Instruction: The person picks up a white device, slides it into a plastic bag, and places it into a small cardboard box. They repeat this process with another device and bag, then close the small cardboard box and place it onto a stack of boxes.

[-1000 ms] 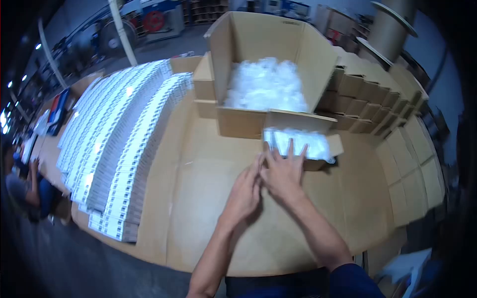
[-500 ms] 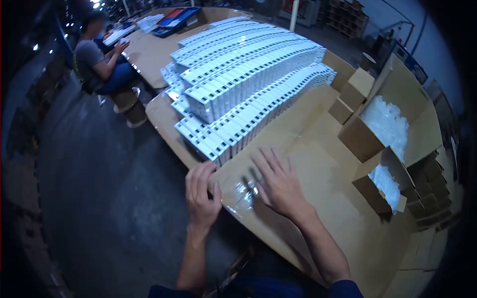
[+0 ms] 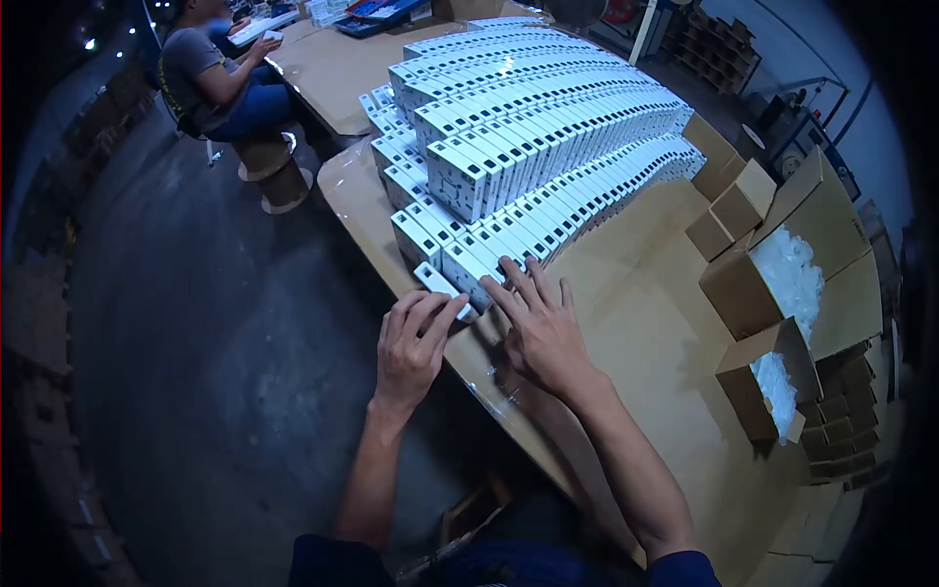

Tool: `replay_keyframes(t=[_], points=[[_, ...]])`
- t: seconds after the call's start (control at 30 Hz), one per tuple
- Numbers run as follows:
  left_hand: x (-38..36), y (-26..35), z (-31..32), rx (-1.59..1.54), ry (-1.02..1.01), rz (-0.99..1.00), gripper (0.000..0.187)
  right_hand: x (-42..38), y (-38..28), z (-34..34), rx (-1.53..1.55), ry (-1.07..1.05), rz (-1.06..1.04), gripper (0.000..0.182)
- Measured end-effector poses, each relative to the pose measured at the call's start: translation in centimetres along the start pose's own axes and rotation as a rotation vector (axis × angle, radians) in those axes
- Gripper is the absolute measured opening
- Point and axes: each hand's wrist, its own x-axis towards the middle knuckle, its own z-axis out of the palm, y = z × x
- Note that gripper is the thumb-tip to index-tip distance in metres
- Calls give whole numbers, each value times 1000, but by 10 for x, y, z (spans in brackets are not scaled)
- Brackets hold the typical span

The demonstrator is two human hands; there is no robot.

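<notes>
Head-worn view, forward and down

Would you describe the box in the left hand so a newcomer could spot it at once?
On the brown table, find the long rows of white boxes. At their near corner is a single white box. Unlike its neighbours, it juts out of line, with the left hand pinching its near end.

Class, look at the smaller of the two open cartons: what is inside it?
Inside the smaller open carton lies a bunch of clear, whitish plastic. Whatever is underneath, and the carton's bottom, cannot be seen, because the plastic and cardboard walls cover them.
</notes>
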Motion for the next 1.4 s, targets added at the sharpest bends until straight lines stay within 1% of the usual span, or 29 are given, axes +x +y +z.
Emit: replay_keyframes(t=[0.07, 0.17, 0.2, 0.27, 0.33, 0.37, 0.4, 0.5, 0.57, 0.6, 0.63, 0.67, 0.7, 0.73, 0.77, 0.8, 0.83, 0.9, 0.97, 1.03, 1.1, 1.17, 1.27, 1.37, 1.4], points=[[-5, -3, -6, 67, -1, -6, 42, 0, -3, 1, 24, 1, 23, 81], [-14, -8, -13, 81, 35, 25, 46, 0, -8, 0, 54, -11, 53, 82], [-19, -6, -17, 79, 40, 27, 40, 0, -9, 0, 52, -4, 58, 82], [-27, 7, -24, 8, 76, 6, 45, -6, -11, -4, 64, 11, 64, 85], [-33, 19, -27, -98, 96, 8, 48, -16, -19, -29, 216, 51, 123, 85], [-35, 27, -28, -131, 105, 30, 45, -23, -20, -37, 286, 73, 154, 85], [-36, 36, -27, -195, 122, 42, 44, -36, -17, -39, 337, 184, 156, 81], [-30, 68, -23, -352, 128, 76, 44, -75, -13, -74, 987, -97, 371, 73], [-21, 95, -17, -399, 114, 111, 43, -103, -3, -70, 1210, 6, 315, 67], [-15, 109, -8, -456, 110, 122, 43, -114, 1, -76, 1360, 15, 377, 56], [-8, 125, 0, -503, 101, 130, 43, -125, 7, -78, 1350, 109, 359, 52], [1, 139, 7, -570, 67, 153, 37, -135, 16, -77, 1339, 195, 334, 48], [14, 153, 12, -628, -30, 199, 40, -144, 24, -80, 1326, 274, 305, 45], [26, 170, 18, -675, -121, 246, 44, -158, 33, -86, 1308, 334, 427, 31], [41, 185, 24, -716, -212, 289, 48, -173, 47, -91, 1281, 378, 462, 28], [56, 198, 30, -742, -281, 335, 57, -188, 64, -98, 1254, 414, 495, 26], [78, 216, 33, -831, -346, 309, 51, -203, 81, -106, 1231, 448, 530, 24], [124, 241, 59, -882, -423, 398, 34, -227, 108, -137, 1082, 502, 623, 23], [169, 273, 98, -800, -381, 480, 18, -246, 140, -160, 697, 646, 545, 24], [215, 316, 136, -860, -406, 482, 15, -258, 168, -188, 658, 758, 608, 24], [256, 349, 190, -846, -497, 524, 15, -267, 202, -220, 572, 743, 707, 25], [285, 379, 245, -743, -517, 663, 18, -264, 229, -245, 257, 810, 711, 26], [303, 410, 319, -459, -657, 779, 23, -258, 278, -262, 104, 832, 711, 28], [315, 420, 362, -162, -890, 806, 28, -254, 320, -265, 99, 771, 711, 29], [320, 420, 361, -227, -862, 825, 30, -252, 325, -271, 104, 704, 756, 30]])
